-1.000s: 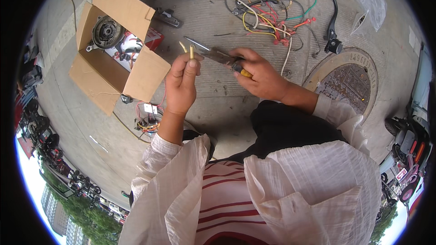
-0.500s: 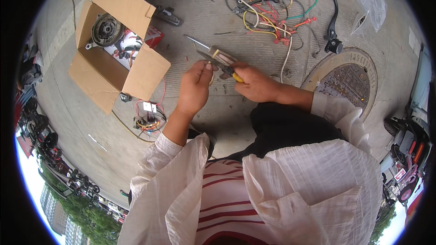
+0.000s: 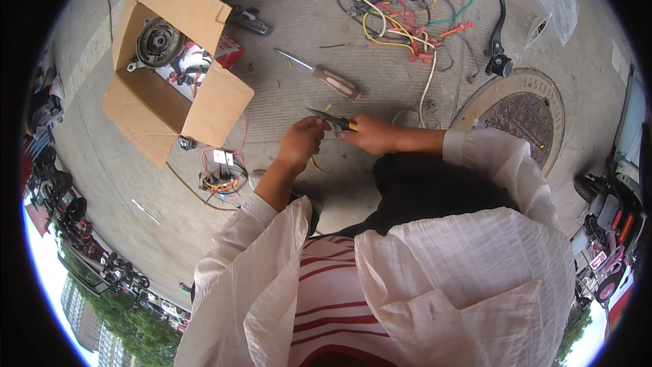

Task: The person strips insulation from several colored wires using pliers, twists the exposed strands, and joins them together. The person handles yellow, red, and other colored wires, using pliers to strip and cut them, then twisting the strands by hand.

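My right hand (image 3: 372, 134) is closed around the yellow-and-black handles of a pair of pliers (image 3: 326, 116), whose dark pointed jaws angle up to the left. Close beside the jaws, my left hand (image 3: 302, 141) pinches a thin yellowish wire (image 3: 316, 164). One end of that wire hangs below the fingers, and a short piece shows near the jaws. Whether the jaws grip the wire I cannot tell. Just beyond both hands, a screwdriver (image 3: 334, 83) with a brown handle lies on the concrete.
An open cardboard box (image 3: 153, 112) with a round metal motor part (image 3: 159, 42) stands at left. Near it lies a small wire bundle (image 3: 223, 180). Tangled coloured cables (image 3: 401, 17), a black lever (image 3: 498, 34), a plastic bag (image 3: 543, 0) and a manhole cover (image 3: 519, 119) are at far right.
Both hands have drawn nearer to my body, the pliers with them. The screwdriver, partly covered before, now shows whole. More of the yellowish wire hangs in view under my left hand.
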`<state>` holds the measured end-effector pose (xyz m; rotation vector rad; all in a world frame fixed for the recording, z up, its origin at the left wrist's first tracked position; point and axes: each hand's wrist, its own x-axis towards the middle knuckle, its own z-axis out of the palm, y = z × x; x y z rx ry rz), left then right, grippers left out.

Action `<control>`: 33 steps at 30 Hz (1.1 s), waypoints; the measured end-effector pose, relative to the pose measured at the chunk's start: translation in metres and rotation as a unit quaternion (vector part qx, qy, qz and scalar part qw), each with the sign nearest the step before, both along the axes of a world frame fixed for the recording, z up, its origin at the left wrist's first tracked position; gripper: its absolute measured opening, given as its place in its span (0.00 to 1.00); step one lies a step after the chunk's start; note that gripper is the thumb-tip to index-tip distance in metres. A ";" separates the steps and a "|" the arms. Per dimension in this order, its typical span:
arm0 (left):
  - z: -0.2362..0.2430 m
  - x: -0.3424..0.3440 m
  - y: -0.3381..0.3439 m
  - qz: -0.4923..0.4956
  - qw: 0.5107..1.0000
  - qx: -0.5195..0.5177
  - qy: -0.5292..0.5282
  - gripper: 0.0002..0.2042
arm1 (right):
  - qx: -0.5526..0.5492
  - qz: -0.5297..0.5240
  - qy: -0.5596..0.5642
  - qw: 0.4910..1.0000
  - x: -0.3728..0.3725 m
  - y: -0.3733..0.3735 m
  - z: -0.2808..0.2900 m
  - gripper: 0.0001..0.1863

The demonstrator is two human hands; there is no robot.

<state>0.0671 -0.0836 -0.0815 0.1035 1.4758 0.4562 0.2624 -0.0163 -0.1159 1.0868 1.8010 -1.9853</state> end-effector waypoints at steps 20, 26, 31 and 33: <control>-0.006 0.009 0.003 0.002 1.000 -0.005 0.013 0.11 | -0.024 0.046 -0.025 0.998 0.004 -0.007 -0.010 0.21; -0.012 0.010 -0.003 -0.064 0.991 0.033 0.109 0.12 | 0.011 0.077 -0.038 0.996 -0.002 0.002 0.006 0.21; 0.000 0.014 0.006 -0.047 0.996 0.015 0.071 0.12 | -0.030 0.045 -0.011 0.998 0.001 -0.002 -0.003 0.20; 0.001 0.014 0.008 -0.048 0.997 0.015 0.067 0.12 | -0.024 0.043 -0.009 0.999 0.002 -0.003 -0.004 0.20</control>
